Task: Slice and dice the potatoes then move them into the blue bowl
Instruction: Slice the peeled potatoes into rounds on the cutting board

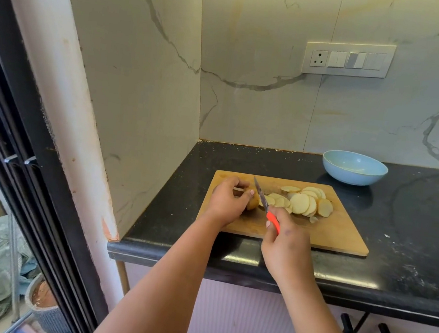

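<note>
I'm still slicing: on the board [342,236], my left hand [226,199] grips the potato [253,202] stub at its left end, my right hand [285,238] clenching the knife [264,199] against it. Slices [302,202] lie mid-board; the bowl [354,167] waits behind it, so dicing comes next.

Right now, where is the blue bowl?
In the head view the bowl sits on the black counter, right of centre near the wall, just behind the board's far right corner.

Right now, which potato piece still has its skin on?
The uncut potato end under the left hand, left of the knife. The potato slices on the right show pale cut faces.
</note>
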A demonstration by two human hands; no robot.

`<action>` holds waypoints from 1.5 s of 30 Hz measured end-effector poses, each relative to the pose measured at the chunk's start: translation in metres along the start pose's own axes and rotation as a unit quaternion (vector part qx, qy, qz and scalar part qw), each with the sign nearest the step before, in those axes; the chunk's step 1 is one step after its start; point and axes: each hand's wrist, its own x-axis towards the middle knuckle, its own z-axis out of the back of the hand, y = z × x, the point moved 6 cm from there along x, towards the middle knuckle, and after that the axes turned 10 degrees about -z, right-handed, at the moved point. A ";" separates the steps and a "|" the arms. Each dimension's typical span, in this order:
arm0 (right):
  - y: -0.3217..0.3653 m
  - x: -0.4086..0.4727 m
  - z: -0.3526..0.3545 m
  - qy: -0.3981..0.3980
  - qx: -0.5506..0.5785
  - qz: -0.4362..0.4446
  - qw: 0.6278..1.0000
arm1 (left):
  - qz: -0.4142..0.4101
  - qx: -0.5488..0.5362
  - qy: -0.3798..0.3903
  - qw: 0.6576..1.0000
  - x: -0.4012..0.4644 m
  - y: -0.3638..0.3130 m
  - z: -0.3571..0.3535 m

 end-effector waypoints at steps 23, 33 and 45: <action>0.035 0.025 -0.009 0.118 -0.159 -0.082 0.977 | -0.005 -0.025 0.009 1.000 0.002 0.000 -0.002; 0.031 0.022 -0.011 0.153 -0.195 -0.110 0.962 | 0.003 -0.011 0.013 1.000 -0.002 0.000 0.000; -0.005 0.009 0.032 0.087 -0.055 -0.065 0.993 | -0.016 0.046 0.013 0.999 -0.010 -0.001 -0.002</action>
